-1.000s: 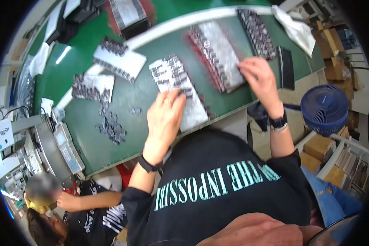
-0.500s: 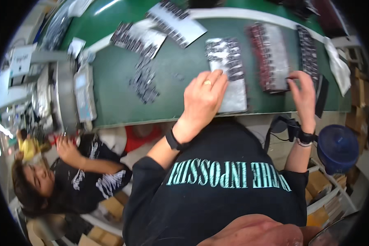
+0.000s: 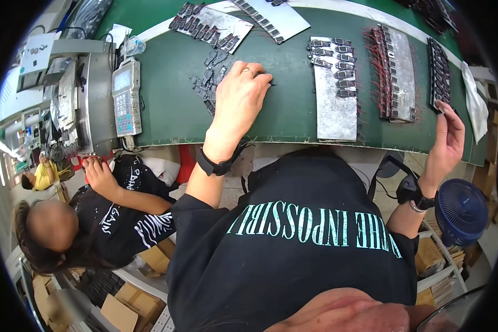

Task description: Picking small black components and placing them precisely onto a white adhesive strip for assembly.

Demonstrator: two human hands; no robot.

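My left hand (image 3: pixel 241 95) is bent over the green mat beside a loose pile of small black plastic pieces (image 3: pixel 206 80). Its fingers are drawn together, and a dark bit shows at the tips; whether it is gripped is hidden. On the right, thumb and forefinger of my right hand (image 3: pixel 450 133) pinch a small dark part (image 3: pixel 439 107) at the near end of a black strip (image 3: pixel 438 74) filled with small parts. Between my hands lies a metal plate (image 3: pixel 336 119) with black modules in two columns on its far half. Next to it, another plate (image 3: pixel 402 66) carries rows of modules with thin red wires.
Two more metal plates with modules, one left (image 3: pixel 218 25) and one right (image 3: pixel 285 19), lie at the far side. A keypad device (image 3: pixel 126 99) stands at the left. A co-worker (image 3: pixel 122 216) sits left. White cloth (image 3: pixel 473 99) and a blue fan (image 3: pixel 461 212) are at the right.
My left hand has moved left, from the middle plate to near the loose black pieces. My right hand has shifted right, from the red-wired plate to the black strip's near end. The view has shifted too.
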